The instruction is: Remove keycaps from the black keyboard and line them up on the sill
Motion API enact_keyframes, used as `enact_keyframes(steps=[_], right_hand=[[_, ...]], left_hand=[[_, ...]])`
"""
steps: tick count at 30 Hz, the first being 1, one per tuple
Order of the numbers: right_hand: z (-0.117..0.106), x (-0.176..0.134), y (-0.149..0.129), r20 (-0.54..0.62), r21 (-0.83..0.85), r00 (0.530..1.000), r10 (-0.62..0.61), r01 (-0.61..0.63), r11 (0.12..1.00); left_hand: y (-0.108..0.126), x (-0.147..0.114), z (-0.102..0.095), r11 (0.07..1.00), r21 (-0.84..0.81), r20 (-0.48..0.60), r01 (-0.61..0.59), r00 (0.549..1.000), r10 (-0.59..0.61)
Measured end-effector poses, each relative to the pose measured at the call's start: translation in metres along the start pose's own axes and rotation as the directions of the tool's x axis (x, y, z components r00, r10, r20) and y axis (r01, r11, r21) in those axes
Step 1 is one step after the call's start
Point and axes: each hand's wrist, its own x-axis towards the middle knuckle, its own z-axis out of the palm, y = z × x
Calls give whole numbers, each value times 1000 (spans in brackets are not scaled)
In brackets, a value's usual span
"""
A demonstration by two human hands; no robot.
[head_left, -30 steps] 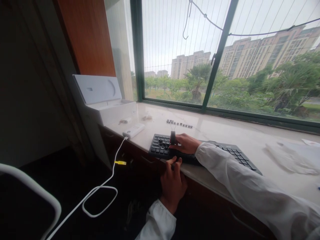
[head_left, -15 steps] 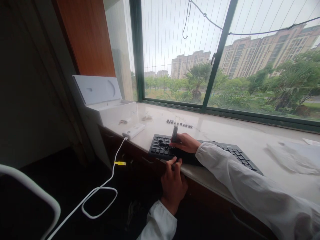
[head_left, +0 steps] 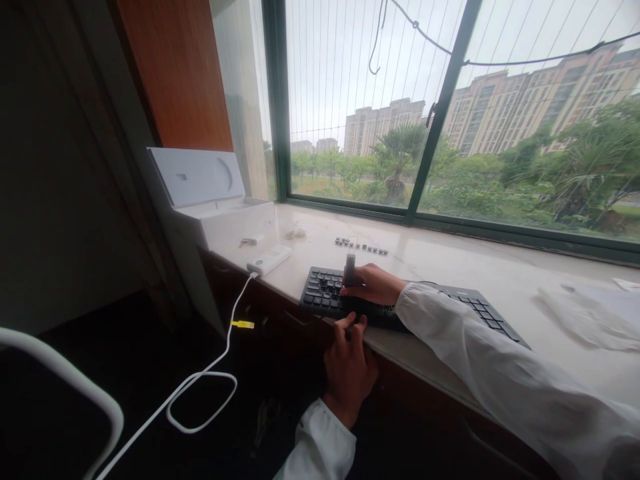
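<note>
The clamped right-hand fingers are best kept firm on the dark handle of a wire-ended tool, with the keyboard held steady. Left-hand fingertips are set slightly apart at its front edge; whether anything is pinched cannot be told. Black and slim, it is laid along the worktop's front edge, dark gaps seen among its keys.

Bright window, dark lower left
</note>
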Motion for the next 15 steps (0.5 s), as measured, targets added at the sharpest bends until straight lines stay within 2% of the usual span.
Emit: enact_keyframes(steps=[15], right_hand=[[9,-3,6,-64,26,998,-5,7,1000]], left_hand=[[1,-1,1,1000,-23,1,10,1000,-10]])
